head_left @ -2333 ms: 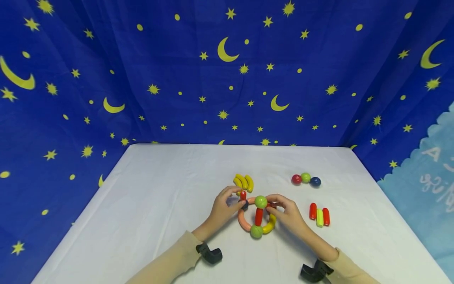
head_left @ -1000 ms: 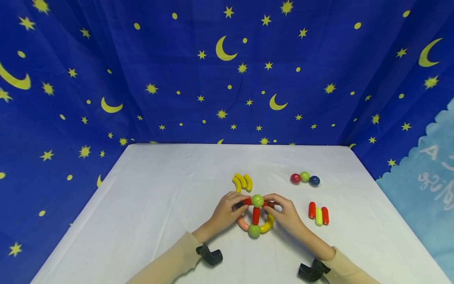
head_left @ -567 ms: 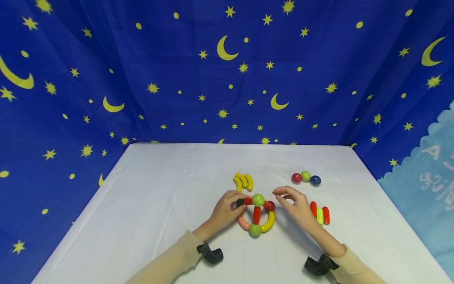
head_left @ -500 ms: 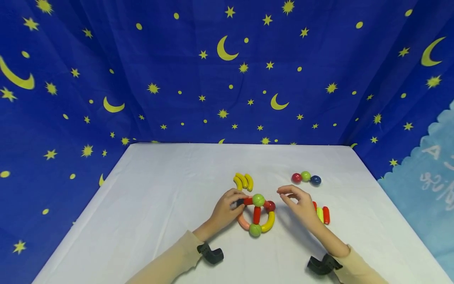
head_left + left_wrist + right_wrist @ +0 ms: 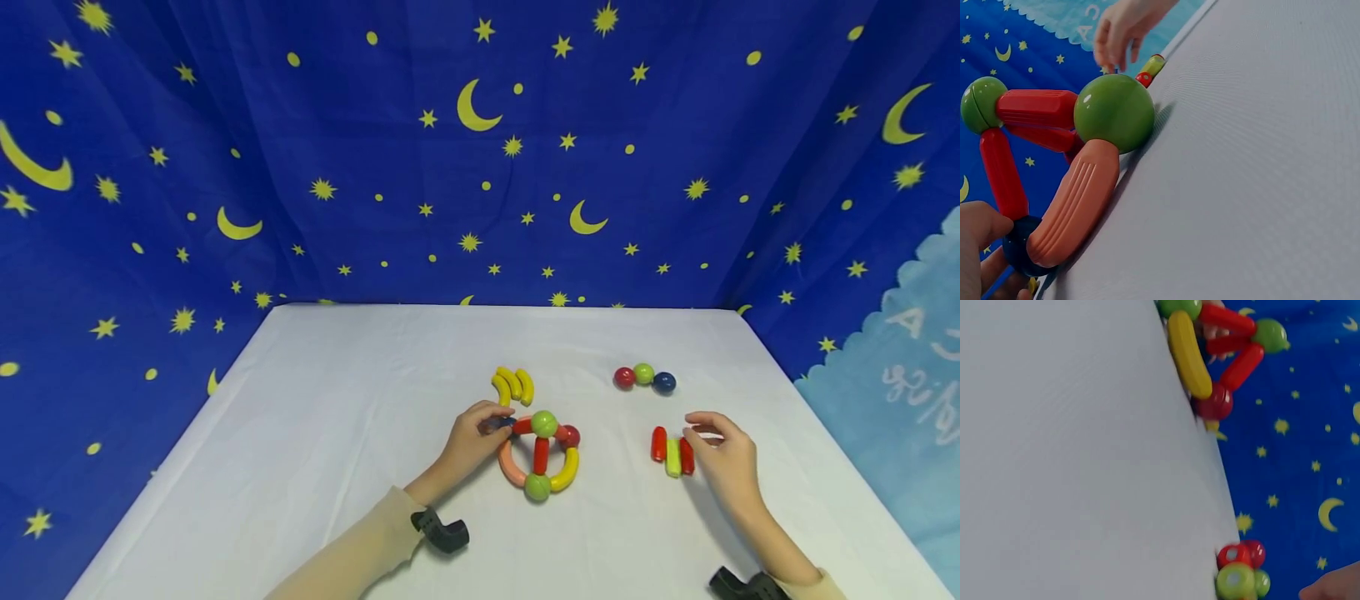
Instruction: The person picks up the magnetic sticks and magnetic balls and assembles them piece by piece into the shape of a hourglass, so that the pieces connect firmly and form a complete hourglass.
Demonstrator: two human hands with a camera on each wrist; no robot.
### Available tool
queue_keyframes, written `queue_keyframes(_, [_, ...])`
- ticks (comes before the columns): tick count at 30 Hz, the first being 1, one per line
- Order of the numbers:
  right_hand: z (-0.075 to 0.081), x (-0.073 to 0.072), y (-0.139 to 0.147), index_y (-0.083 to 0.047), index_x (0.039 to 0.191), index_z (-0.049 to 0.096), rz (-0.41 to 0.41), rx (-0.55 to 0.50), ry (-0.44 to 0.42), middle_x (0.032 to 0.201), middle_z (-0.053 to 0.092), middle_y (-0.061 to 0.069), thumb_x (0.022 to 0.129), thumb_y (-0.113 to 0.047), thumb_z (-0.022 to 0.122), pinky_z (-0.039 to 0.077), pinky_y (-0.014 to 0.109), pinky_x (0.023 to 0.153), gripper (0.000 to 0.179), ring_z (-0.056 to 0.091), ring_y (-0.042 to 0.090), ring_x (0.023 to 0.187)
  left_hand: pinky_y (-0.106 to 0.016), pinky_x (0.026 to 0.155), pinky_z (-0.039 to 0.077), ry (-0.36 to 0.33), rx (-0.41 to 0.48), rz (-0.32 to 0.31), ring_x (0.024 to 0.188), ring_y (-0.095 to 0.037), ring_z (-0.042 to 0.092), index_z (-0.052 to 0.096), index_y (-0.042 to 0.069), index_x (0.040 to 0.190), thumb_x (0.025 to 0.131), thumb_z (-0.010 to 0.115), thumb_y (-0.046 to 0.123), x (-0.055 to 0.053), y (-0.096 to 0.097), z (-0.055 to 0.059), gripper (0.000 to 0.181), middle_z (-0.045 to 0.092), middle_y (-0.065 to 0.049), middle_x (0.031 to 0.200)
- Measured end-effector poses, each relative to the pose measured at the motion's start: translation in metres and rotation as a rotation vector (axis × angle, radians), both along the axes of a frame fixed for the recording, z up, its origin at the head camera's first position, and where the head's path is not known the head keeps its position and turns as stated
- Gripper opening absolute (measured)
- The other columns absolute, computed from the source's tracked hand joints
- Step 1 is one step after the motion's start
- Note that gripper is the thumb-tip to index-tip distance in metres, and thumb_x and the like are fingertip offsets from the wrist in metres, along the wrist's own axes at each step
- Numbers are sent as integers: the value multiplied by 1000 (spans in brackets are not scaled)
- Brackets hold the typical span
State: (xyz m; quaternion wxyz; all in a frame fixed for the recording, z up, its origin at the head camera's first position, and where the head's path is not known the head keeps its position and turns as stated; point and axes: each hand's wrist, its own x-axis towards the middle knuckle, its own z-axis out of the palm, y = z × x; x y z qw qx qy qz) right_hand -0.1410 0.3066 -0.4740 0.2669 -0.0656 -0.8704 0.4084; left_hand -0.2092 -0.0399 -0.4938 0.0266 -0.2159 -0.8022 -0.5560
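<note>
A toy of magnetic rods and balls stands on the table, a curved orange rod (image 5: 510, 465) and curved yellow rod (image 5: 567, 472) forming its base. Straight red rods rise to a raised green ball (image 5: 543, 423). My left hand (image 5: 472, 442) holds the dark blue ball (image 5: 1017, 253) at its left corner, thumb and fingers around it. A red ball (image 5: 570, 436) forms the right corner, another green ball (image 5: 537, 487) the near one. At right, my right hand (image 5: 727, 462) hovers with loosely bent fingers beside a loose red rod (image 5: 687, 457); contact is unclear.
A lime rod (image 5: 672, 458) and another red rod (image 5: 658, 444) lie beside it. Farther back rest loose red (image 5: 624, 378), green (image 5: 643, 373) and blue (image 5: 663, 382) balls. Several curved yellow rods (image 5: 513, 383) lie behind the toy. A starry blue curtain (image 5: 480, 167) borders the white table (image 5: 360, 400).
The left hand brought the upright red rod on the blue ball over to the top green ball. My right hand let go of the red rod and ball and moved right to the loose rods.
</note>
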Motion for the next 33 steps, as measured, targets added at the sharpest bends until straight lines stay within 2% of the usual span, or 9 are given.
queue_keyframes(3, [-2,6,7,4,100,67,-38,18,-86,96,68,23,84,-2,66,42,3,62,18,46,-20,71,-18,75,50,-28,7,-13,97,-34,63,67,-4,109,84,66,0,7,-1,14,25,66,-18,108])
queue_keyframes(6, [-6,9,12,5,102,66,-35,21,-152,100,67,25,84,-6,67,42,8,58,21,46,-19,69,-18,74,50,-41,3,-34,97,-36,61,66,-6,108,85,65,0,13,-2,27,24,65,-20,107])
queue_keyframes(9, [-9,10,16,4,102,67,-37,12,-196,98,68,24,83,-9,69,42,12,55,23,48,-14,65,-18,75,50,-52,-3,-44,96,-36,60,66,-6,107,85,65,0,15,-2,31,23,65,-20,106])
queue_keyframes(14, [-10,10,19,3,108,65,-22,1,-276,104,67,25,84,-14,70,44,18,52,30,49,-8,63,-18,74,49,-58,10,-55,95,-37,59,67,-6,105,86,64,-1,16,-3,31,20,64,-21,104])
queue_keyframes(18, [-9,9,18,4,113,61,-8,7,-343,106,67,27,84,-15,71,45,18,54,37,49,-9,64,-18,75,49,-71,14,-49,96,-37,59,68,-5,105,85,65,0,13,-2,28,20,64,-19,105])
queue_keyframes(25, [-4,9,16,7,111,60,-113,-2,-397,93,70,23,79,-16,75,42,16,55,43,49,-5,60,-16,74,50,-47,9,-14,91,-17,61,71,8,102,85,68,7,-4,0,-6,17,66,-5,103])
queue_keyframes(29, [-2,10,15,9,113,57,-106,-14,-418,91,70,23,78,-16,76,43,15,56,47,53,-1,61,-17,74,50,-49,9,-18,92,-17,60,71,10,102,85,68,10,-6,-1,-9,17,66,-5,103])
queue_keyframes(33, [-3,9,14,8,115,57,-83,-39,-434,88,71,20,77,-16,77,46,14,56,49,57,-2,60,-16,73,48,-61,3,-5,93,-24,59,71,7,102,85,68,8,-4,0,-7,17,66,-9,104])
